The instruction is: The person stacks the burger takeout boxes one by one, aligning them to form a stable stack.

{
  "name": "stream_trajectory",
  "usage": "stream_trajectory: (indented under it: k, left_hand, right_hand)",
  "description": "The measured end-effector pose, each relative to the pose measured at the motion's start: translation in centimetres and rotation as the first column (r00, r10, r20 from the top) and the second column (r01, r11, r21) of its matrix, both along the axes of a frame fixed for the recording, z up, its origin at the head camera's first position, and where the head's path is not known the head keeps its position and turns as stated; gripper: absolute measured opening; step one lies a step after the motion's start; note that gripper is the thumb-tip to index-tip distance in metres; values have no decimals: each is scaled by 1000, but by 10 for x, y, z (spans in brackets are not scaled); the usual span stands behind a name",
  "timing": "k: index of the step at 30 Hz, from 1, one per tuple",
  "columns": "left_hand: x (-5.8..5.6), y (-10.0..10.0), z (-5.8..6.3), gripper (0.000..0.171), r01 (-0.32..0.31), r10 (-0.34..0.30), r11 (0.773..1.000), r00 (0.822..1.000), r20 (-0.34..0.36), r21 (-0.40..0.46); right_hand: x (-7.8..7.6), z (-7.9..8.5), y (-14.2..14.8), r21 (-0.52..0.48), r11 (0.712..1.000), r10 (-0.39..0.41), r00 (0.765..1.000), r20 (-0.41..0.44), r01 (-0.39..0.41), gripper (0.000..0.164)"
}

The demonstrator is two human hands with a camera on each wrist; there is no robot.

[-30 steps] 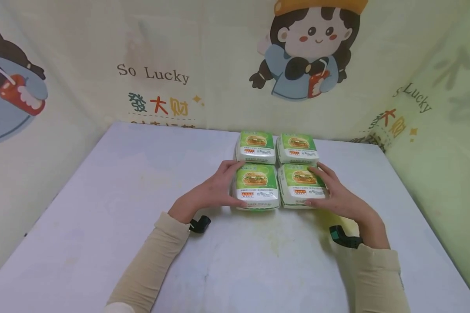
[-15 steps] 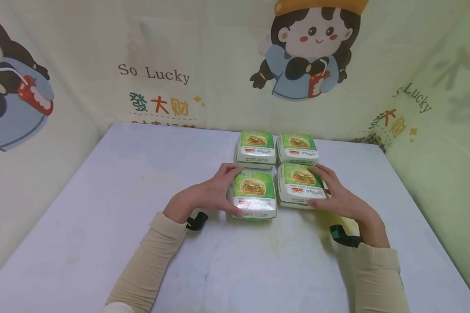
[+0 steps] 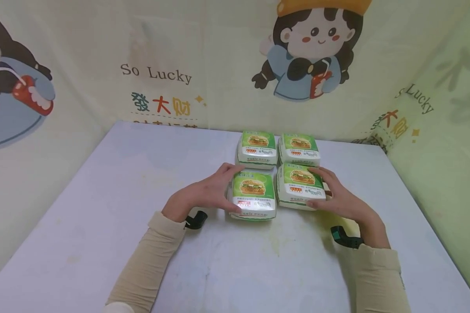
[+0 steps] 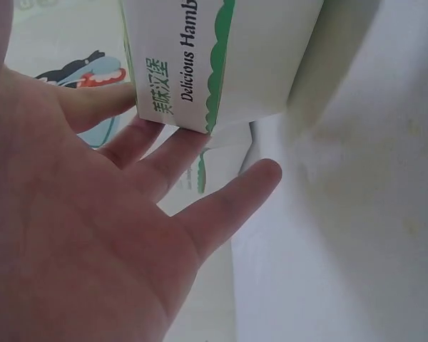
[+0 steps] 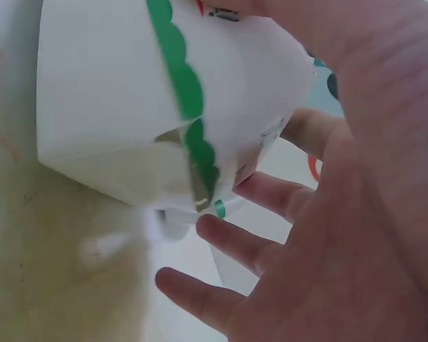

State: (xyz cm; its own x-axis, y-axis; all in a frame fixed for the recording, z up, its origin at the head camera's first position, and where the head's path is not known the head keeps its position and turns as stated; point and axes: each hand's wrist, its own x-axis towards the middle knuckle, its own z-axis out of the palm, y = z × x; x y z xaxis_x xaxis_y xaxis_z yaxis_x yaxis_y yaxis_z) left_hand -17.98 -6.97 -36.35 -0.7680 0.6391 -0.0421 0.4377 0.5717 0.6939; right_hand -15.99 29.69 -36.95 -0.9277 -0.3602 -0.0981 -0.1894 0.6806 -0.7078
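Four-square on the table lie green-and-white hamburger boxes with a burger picture on each lid. My left hand (image 3: 211, 190) holds the front left hamburger box (image 3: 253, 191), thumb at its near edge and fingers at its far left corner. The front right hamburger box (image 3: 300, 186), slightly turned, is between the thumb and fingers of my right hand (image 3: 342, 198). In the left wrist view, fingertips touch the lower edge of the white box side (image 4: 175, 64). The right wrist view shows fingers spread along the box (image 5: 107, 71), its green scalloped trim in sight.
Behind them stand a back left hamburger box (image 3: 257, 150) and a back right hamburger box (image 3: 299, 149), near the table's far edge. The white table (image 3: 235, 269) meets a cartoon-printed cloth (image 3: 227, 65) at the back and sides.
My left hand has drawn the front left box toward me and slightly left, opening a gap to the box behind. The front right box has shifted a little left under my right hand.
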Motion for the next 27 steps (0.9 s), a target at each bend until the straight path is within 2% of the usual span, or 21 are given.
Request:
stream_trajectory:
  k: [4,10,18,24,27]
  left_hand:
    - [-1,2,-2,106,0,0,1000,1000,28,3]
    - [0,4,-3,109,-6,6,1000,1000,25,7]
    - [7,0,-1,109,-11,11,1000,999,-32,-3]
    - [12,-4,-5,108,-30,32,999,995,-97,19]
    - [13,-5,-7,108,-34,38,999,993,-108,33]
  right_hand:
    - [0,3,1,-18,1000,-16,999,-38,16,80]
    - [5,15,1,-49,997,-56,994,-94,51,71]
    - [9,26,-3,-84,992,-101,988,-121,91,66]
    - [10,28,-5,-88,991,-109,985,-132,98,66]
    - [10,28,-8,-90,992,-106,984,-145,94,67]
